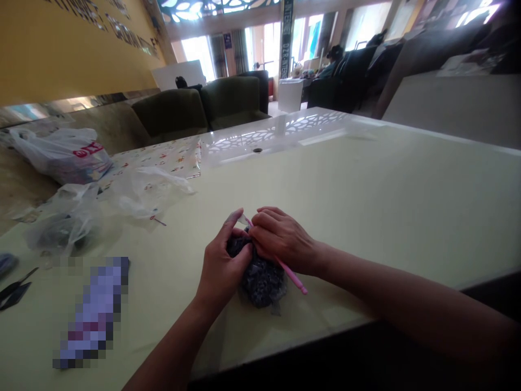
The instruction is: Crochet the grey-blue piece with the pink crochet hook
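A dark, textured bundle (pixel 262 282), partly in clear plastic, lies on the pale table near its front edge. My left hand (pixel 223 258) is closed round the upper left part of this bundle, its thumb pressed on top. Over the bundle's upper right, my right hand (pixel 285 239) has its fingers curled round a pink stick (pixel 295 279), whose rounded end sticks out below the palm. The stick's other end slants up between both hands, beside a small whitish piece at my left fingertip. My hands hide the contact point.
Left on the table (pixel 366 206) are clear plastic bags (pixel 150 190), a full white bag (pixel 77 155), scissors (pixel 16 290) and a pixelated purple item (pixel 95 309). Dark green chairs (pixel 232 100) stand behind; people sit farther back.
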Demonstrator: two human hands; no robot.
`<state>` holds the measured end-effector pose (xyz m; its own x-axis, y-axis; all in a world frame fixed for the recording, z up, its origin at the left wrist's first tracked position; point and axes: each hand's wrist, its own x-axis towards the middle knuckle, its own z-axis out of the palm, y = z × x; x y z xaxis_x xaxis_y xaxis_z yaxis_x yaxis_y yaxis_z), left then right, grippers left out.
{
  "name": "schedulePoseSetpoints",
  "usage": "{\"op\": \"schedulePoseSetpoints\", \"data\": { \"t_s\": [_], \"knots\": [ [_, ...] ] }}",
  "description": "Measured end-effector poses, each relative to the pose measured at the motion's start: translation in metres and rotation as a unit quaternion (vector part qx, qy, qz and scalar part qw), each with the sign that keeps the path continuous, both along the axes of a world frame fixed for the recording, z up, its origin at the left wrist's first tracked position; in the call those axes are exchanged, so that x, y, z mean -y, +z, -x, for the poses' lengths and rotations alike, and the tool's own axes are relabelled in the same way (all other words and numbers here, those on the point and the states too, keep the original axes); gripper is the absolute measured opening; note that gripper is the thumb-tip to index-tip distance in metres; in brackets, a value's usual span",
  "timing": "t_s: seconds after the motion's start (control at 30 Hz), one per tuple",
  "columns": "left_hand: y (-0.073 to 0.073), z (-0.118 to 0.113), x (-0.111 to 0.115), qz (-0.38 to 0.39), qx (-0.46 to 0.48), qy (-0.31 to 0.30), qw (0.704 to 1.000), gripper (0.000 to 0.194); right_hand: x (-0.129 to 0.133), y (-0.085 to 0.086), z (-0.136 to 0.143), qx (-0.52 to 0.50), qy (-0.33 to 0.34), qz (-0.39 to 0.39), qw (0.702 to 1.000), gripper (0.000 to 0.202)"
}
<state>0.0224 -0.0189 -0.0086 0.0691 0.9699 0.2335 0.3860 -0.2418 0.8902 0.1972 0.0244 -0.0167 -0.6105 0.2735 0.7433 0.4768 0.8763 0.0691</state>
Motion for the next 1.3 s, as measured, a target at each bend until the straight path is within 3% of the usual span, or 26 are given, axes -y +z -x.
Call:
{"op": "schedulePoseSetpoints", "data": {
  "t_s": [0.17, 0.3, 0.37, 0.5, 0.63, 0.9, 1.3],
  "knots": [
    [0.001, 0.000, -0.001, 0.022, -0.009, -0.001, 1.000, 0.061, -0.002, -0.010, 0.002, -0.071, 0.032, 0.110, 0.991, 0.014],
    [0.003, 0.004, -0.005, 0.028, -0.006, 0.004, 1.000, 0.056, 0.001, -0.001, -0.001, -0.120, 0.056, 0.279, 0.951, 0.011],
    [0.005, 0.006, -0.007, 0.043, 0.022, 0.004, 0.999, 0.055, 0.002, 0.005, -0.004, -0.142, 0.060, 0.312, 0.937, 0.010],
    [0.005, 0.007, -0.008, 0.069, 0.075, -0.012, 0.995, 0.055, 0.001, 0.006, -0.005, -0.114, 0.080, 0.233, 0.963, 0.010],
    [0.003, 0.004, -0.005, 0.061, 0.070, -0.005, 0.996, 0.053, -0.001, 0.001, -0.002, -0.047, 0.047, 0.108, 0.992, 0.021],
    [-0.001, 0.001, -0.002, 0.015, -0.005, 0.006, 1.000, 0.049, 0.001, 0.003, 0.000, 0.020, 0.003, -0.043, 0.999, 0.022],
    [0.002, 0.001, -0.002, 0.008, -0.039, -0.011, 0.999, 0.039, 0.000, -0.005, 0.001, -0.014, -0.002, 0.006, 1.000, 0.019]
  ]
}}
